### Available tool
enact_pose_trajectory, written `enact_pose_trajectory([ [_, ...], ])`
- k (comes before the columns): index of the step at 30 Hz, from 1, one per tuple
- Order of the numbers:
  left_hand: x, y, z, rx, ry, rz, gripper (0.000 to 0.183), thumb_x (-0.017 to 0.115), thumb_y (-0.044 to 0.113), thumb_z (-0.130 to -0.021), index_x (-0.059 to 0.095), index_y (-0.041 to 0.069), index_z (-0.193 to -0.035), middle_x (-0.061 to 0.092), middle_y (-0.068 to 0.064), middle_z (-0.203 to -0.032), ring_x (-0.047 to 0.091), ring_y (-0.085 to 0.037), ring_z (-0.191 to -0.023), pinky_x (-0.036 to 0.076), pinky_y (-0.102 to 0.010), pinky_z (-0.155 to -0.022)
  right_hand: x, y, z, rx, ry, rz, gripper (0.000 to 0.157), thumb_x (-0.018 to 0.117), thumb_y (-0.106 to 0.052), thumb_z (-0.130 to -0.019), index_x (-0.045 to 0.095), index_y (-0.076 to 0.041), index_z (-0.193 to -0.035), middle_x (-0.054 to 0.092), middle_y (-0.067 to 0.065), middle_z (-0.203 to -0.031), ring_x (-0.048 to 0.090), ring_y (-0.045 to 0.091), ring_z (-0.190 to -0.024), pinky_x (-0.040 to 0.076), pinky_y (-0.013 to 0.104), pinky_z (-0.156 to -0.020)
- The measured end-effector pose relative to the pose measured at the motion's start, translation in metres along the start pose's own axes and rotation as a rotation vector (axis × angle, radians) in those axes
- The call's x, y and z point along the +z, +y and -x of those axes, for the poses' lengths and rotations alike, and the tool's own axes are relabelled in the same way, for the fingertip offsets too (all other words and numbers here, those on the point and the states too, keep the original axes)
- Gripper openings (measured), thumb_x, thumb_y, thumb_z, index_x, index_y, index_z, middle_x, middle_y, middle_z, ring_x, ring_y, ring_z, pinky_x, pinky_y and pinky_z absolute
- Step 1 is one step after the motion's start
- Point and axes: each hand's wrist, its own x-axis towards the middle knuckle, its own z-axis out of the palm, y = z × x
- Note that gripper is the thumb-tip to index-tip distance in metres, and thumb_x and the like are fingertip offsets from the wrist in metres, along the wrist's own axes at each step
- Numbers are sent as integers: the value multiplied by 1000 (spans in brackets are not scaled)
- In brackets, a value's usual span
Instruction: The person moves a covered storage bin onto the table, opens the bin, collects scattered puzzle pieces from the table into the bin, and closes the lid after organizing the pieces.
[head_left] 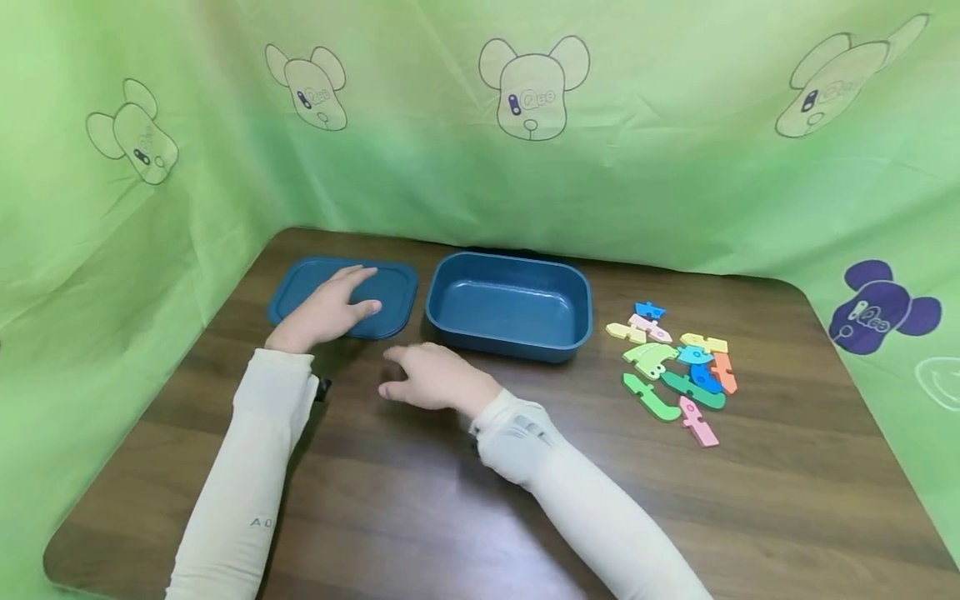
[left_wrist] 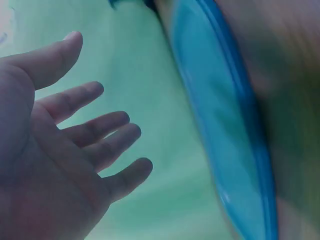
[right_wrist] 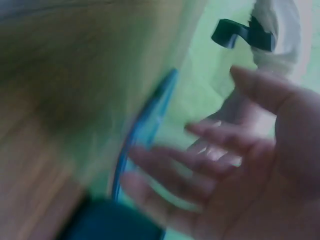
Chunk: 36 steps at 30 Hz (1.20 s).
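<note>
My left hand [head_left: 330, 310] hovers over a flat dark-blue lid [head_left: 390, 287] at the table's far left, holding nothing. In the left wrist view its fingers [left_wrist: 107, 145] are spread and apart from the lid [left_wrist: 220, 115]. My right hand [head_left: 435, 377] is above the table, in front of the gap between the lid and a blue rectangular box [head_left: 517, 310]. Its fingers [right_wrist: 165, 172] are loosely bent with nothing between them in the right wrist view. The box stands upright with its top uncovered and nothing inside.
Several colourful flat puzzle pieces [head_left: 675, 379], among them a light-green piece with eyes [head_left: 651, 360], lie loose right of the box. The brown wooden table [head_left: 787, 483] has rounded corners. Green fabric [head_left: 420, 183] with printed bear heads hangs behind and beside it.
</note>
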Motion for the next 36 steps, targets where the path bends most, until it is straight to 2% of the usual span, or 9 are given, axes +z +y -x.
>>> enact_pose_trajectory([
  [4,11,20,-1,23,-2,43,66,57,35,-105,30,12,-160,20,-17,-165,19,-39,-149,24,-62,-113,-6,20,29,-108,-40,-66,56,61,-40,-102,52,-10,-148,57,4,-143,54,21,-129,42,36,-106],
  [7,20,31,-3,31,-19,72,73,57,41,-104,23,15,-163,14,-14,-167,15,-36,-151,22,-61,-114,-13,37,51,-145,13,-90,54,61,-38,-102,53,-8,-147,58,5,-143,54,21,-129,41,37,-107],
  [10,31,40,-7,18,-56,92,85,56,49,-102,9,17,-164,0,-10,-169,6,-32,-153,16,-59,-117,-23,56,76,-127,92,-118,54,61,-37,-101,54,-7,-146,58,8,-142,55,23,-128,41,41,-107],
  [15,49,53,-12,-49,-118,51,101,57,58,-99,-8,14,-162,-20,-8,-166,-4,-35,-152,7,-64,-116,-42,92,123,2,196,-232,58,63,-39,-101,51,-10,-149,62,13,-136,63,26,-116,49,46,-96],
  [20,59,57,-14,-84,-148,-14,108,55,64,-96,-10,7,-161,-25,-9,-164,-6,-36,-152,8,-61,-117,-56,130,171,163,311,-278,57,62,-42,-101,52,-12,-148,65,7,-127,62,20,-109,49,44,-91],
  [22,60,57,-14,-91,-150,-9,109,55,64,-96,-11,7,-161,-27,-8,-164,-7,-35,-152,8,-60,-117,-62,144,189,218,343,-284,57,62,-42,-101,52,-13,-149,67,6,-123,65,22,-99,49,42,-86],
  [27,61,59,-16,-81,-131,24,110,57,63,-96,-14,8,-160,-29,-6,-163,-9,-35,-152,7,-59,-118,-70,181,230,325,382,-178,54,62,-37,-102,54,-8,-146,72,8,-110,65,28,-93,47,46,-84],
  [30,62,62,-18,-67,-114,14,110,57,64,-96,-13,8,-160,-27,-7,-164,-7,-36,-152,8,-59,-118,-72,204,251,369,376,-106,49,64,-31,-101,57,0,-139,72,11,-107,64,32,-99,46,53,-86],
  [36,66,67,-22,-65,-101,-28,113,55,70,-93,-12,7,-160,-20,-10,-166,-5,-37,-152,9,-60,-117,-69,242,277,464,384,-66,39,67,-18,-98,62,5,-128,72,22,-104,62,49,-103,45,62,-84],
])
